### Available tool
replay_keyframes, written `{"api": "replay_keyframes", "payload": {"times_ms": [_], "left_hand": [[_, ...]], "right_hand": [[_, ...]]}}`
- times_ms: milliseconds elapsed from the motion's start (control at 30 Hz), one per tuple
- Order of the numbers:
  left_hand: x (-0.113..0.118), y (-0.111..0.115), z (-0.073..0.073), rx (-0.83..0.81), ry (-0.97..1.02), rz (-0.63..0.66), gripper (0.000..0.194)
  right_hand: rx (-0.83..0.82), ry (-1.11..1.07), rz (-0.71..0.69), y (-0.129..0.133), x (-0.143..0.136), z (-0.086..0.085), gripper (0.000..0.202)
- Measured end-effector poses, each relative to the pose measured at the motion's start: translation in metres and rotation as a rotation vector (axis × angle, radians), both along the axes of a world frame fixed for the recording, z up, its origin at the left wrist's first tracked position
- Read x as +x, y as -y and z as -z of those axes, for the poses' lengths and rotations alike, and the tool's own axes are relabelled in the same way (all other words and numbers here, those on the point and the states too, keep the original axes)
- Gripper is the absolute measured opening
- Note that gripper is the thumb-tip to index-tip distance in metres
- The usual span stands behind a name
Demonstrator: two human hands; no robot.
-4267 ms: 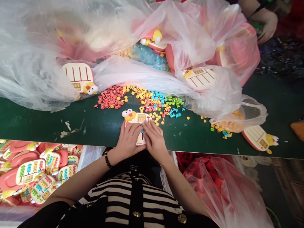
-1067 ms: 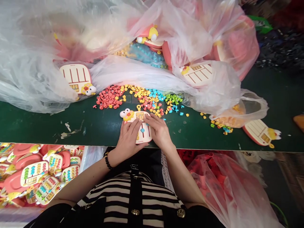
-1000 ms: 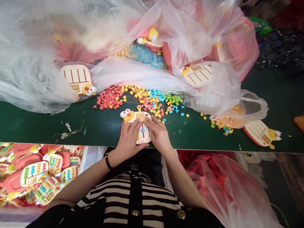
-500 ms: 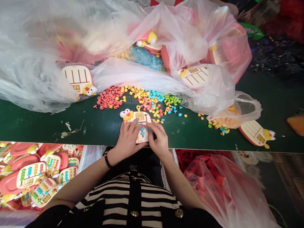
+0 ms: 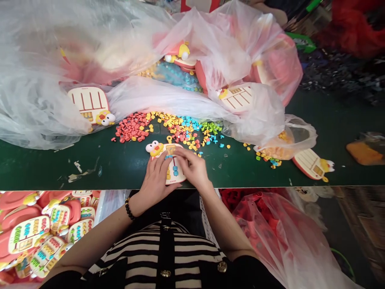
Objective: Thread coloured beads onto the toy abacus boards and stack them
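Note:
A cream toy board (image 5: pixel 179 176) with a yellow duck-like head and big white eyes lies at the table's front edge. Blue and yellow pieces sit in its slots. My left hand (image 5: pixel 157 172) wraps over the board's left side, fingers on its face, holding it. My right hand (image 5: pixel 194 168) reaches over the right side, thumb and fingertips pinched near the upper slots; whatever they hold is too small to make out. Just beyond the board is a pile of small red, yellow, blue and green pieces (image 5: pixel 132 127).
Clear plastic bags (image 5: pixel 168 94) spread across the back. Similar boards lie at the left (image 5: pixel 90 98), back right (image 5: pixel 240 98) and far right (image 5: pixel 309 162). A bin of filled boards (image 5: pixel 28 233) stands lower left, and a bag of red parts (image 5: pixel 270 224) lower right.
My right hand has moved up and left over the board, from its right edge to the upper slots. My left hand still holds the board. The whole view has shifted slightly.

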State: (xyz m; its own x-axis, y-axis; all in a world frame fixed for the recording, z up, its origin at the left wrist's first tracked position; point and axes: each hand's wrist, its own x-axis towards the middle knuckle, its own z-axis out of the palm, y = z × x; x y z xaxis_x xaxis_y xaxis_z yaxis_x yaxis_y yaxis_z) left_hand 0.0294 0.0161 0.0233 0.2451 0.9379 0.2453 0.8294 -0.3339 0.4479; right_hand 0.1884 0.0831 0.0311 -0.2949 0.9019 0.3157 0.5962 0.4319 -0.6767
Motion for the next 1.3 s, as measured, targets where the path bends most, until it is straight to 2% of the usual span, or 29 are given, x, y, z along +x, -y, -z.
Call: {"api": "replay_keyframes", "payload": {"times_ms": [100,133,167,267,367,600,667,767,800,900,967,1133,1300], "left_hand": [[0.002,-0.002,-0.007,-0.024,-0.084,0.001,0.079],[0.003,-0.003,-0.009,-0.028,-0.113,0.011,0.079],[0.005,-0.005,-0.010,-0.026,-0.135,0.024,0.078],[0.010,-0.012,-0.008,-0.005,-0.159,0.062,0.076],[0.013,-0.014,-0.003,0.016,-0.160,0.069,0.074],[0.014,-0.011,0.001,0.038,-0.165,0.035,0.072],[0.014,-0.011,0.002,0.048,-0.158,0.028,0.071],[0.014,-0.012,0.003,0.064,-0.150,0.036,0.071],[0.014,-0.012,0.004,0.067,-0.149,0.037,0.070],[0.014,-0.012,0.004,0.066,-0.155,0.033,0.070],[0.014,-0.012,0.004,0.060,-0.158,0.031,0.070],[0.014,-0.013,0.002,0.037,-0.144,0.029,0.072],[0.014,-0.013,-0.002,-0.012,-0.136,0.031,0.072]], "right_hand": [[0.099,0.019,0.388,-0.025,0.045,-0.004,0.031],[0.103,0.062,0.474,-0.038,0.061,-0.005,0.030],[0.080,0.111,0.491,-0.051,0.075,-0.005,0.029],[-0.028,0.193,0.397,-0.087,0.100,-0.004,0.026],[-0.083,0.254,0.293,-0.108,0.097,-0.002,0.023],[-0.141,0.472,0.380,-0.124,0.079,-0.010,0.022],[-0.098,0.471,0.388,-0.120,0.077,-0.016,0.021],[-0.002,0.283,0.304,-0.097,0.065,-0.023,0.022],[-0.010,0.194,0.225,-0.087,0.058,-0.024,0.023],[-0.175,0.015,-0.107,-0.060,0.031,-0.022,0.022],[-0.253,0.003,-0.207,-0.051,0.015,-0.019,0.020],[-0.367,-0.009,-0.095,-0.054,-0.001,-0.019,0.014],[-0.530,0.019,-0.146,-0.070,-0.001,-0.027,0.009]]}}
